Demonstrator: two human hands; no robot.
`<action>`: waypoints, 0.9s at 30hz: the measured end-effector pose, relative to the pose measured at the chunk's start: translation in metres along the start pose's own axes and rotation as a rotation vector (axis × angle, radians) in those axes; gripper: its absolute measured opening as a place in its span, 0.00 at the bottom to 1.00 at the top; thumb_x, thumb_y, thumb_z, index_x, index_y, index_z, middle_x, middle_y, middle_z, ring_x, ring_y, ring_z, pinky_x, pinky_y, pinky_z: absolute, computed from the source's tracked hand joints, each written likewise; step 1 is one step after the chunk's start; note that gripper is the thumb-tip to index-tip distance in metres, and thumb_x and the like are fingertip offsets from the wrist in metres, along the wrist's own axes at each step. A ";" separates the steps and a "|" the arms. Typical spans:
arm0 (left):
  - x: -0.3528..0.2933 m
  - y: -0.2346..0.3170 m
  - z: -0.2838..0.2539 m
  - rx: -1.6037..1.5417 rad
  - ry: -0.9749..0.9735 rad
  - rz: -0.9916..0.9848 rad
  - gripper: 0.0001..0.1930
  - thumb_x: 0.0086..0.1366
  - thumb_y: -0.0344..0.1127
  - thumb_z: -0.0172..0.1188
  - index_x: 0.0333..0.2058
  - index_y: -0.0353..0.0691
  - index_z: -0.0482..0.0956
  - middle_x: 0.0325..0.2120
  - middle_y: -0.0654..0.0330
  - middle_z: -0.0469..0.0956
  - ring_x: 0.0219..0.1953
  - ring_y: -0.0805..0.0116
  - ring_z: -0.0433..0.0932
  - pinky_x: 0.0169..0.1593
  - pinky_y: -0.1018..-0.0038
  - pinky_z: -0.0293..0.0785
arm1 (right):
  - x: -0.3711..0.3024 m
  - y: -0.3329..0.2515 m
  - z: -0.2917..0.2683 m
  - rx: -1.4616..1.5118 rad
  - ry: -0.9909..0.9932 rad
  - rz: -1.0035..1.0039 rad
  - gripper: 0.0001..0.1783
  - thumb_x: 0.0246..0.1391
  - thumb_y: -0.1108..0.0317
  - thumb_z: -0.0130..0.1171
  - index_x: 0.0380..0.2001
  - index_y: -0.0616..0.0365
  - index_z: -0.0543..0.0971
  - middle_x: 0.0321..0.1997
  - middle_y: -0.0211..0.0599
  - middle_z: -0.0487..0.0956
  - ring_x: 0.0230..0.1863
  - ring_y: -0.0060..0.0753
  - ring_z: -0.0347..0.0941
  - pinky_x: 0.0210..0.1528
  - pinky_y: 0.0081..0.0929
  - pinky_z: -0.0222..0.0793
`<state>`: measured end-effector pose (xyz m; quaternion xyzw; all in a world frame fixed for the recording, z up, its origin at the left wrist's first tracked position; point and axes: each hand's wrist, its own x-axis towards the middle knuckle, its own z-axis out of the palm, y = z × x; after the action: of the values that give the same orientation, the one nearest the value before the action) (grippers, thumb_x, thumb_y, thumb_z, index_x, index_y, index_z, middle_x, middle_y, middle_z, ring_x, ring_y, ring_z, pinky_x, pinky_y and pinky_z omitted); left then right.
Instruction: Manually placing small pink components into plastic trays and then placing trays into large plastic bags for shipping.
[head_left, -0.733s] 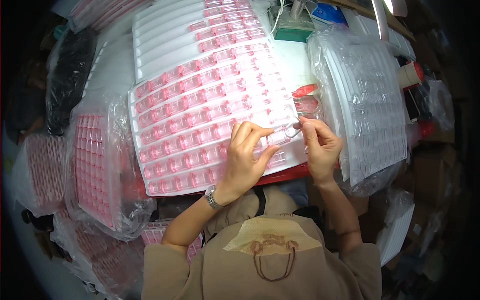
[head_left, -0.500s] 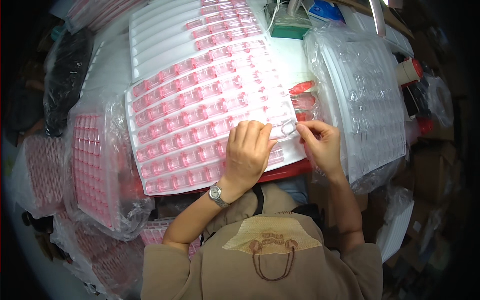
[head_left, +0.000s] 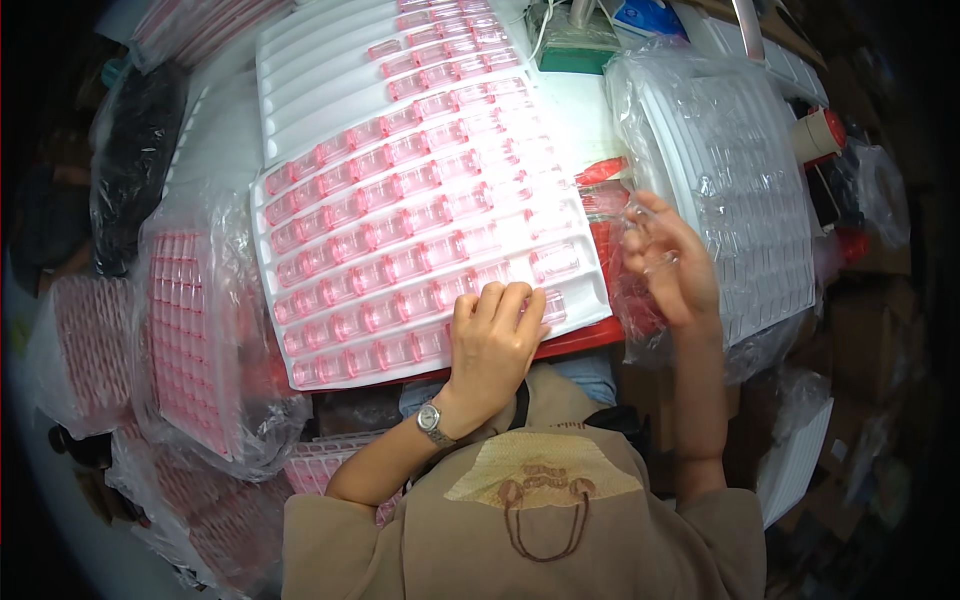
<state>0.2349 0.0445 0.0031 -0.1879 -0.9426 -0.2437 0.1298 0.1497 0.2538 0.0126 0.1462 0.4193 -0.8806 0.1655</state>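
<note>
A white ribbed tray (head_left: 262,250) carries rows of small pink-tinted clear plastic pieces (head_left: 380,265). Over its front row, toward the right, my left hand (head_left: 495,335) rests with bent fingers; what lies under the fingertips is hidden. One piece (head_left: 553,306) shows just right of those fingertips, and another piece (head_left: 555,262) sits in the row behind. Off the tray's right edge, my right hand (head_left: 680,262) is raised with curled fingers around a small clear plastic part (head_left: 660,263). Its exact shape is blurred against the clear bag behind.
Behind is another tray (head_left: 310,85), partly filled. At the right, a plastic-wrapped stack (head_left: 745,200) holds clear parts. A bagged tray of pink pieces (head_left: 185,340) stands left. Red items (head_left: 603,172) lie between tray and stack; a green-based object (head_left: 578,55) stands at the back.
My right hand has moved right and up, away from the tray, with the clear part. My left hand has come down toward the front row. A piece now shows uncovered in the second row.
</note>
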 end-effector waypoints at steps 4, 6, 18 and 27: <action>0.003 -0.001 -0.002 -0.137 0.030 -0.097 0.18 0.47 0.33 0.67 0.39 0.38 0.77 0.36 0.59 0.73 0.39 0.64 0.70 0.40 0.70 0.63 | -0.013 0.017 0.017 -0.427 -0.122 -0.209 0.17 0.56 0.75 0.50 0.49 0.66 0.67 0.31 0.36 0.73 0.23 0.15 0.64 0.24 0.12 0.59; 0.009 -0.003 -0.006 -0.415 0.060 -0.166 0.17 0.48 0.30 0.66 0.39 0.37 0.76 0.36 0.57 0.73 0.39 0.62 0.72 0.41 0.70 0.66 | -0.023 0.015 0.019 -0.536 -0.195 -0.251 0.15 0.56 0.74 0.49 0.47 0.66 0.68 0.29 0.34 0.73 0.22 0.14 0.63 0.24 0.12 0.58; 0.009 -0.010 -0.012 -0.376 -0.048 0.062 0.16 0.48 0.33 0.64 0.37 0.36 0.75 0.34 0.57 0.72 0.38 0.62 0.69 0.41 0.67 0.64 | -0.029 0.025 0.016 -1.070 -0.363 -0.418 0.30 0.60 0.46 0.43 0.49 0.65 0.70 0.21 0.34 0.74 0.21 0.30 0.72 0.25 0.27 0.66; 0.023 -0.040 -0.009 0.048 0.163 -0.203 0.21 0.46 0.33 0.67 0.42 0.35 0.77 0.37 0.57 0.72 0.40 0.61 0.69 0.42 0.68 0.62 | -0.016 0.013 0.019 -0.330 -0.129 -0.191 0.21 0.53 0.79 0.51 0.51 0.67 0.64 0.30 0.36 0.74 0.29 0.23 0.69 0.34 0.18 0.67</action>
<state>0.1986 0.0142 0.0025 -0.0678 -0.9486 -0.2473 0.1853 0.1669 0.2335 0.0212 0.0200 0.5586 -0.8190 0.1295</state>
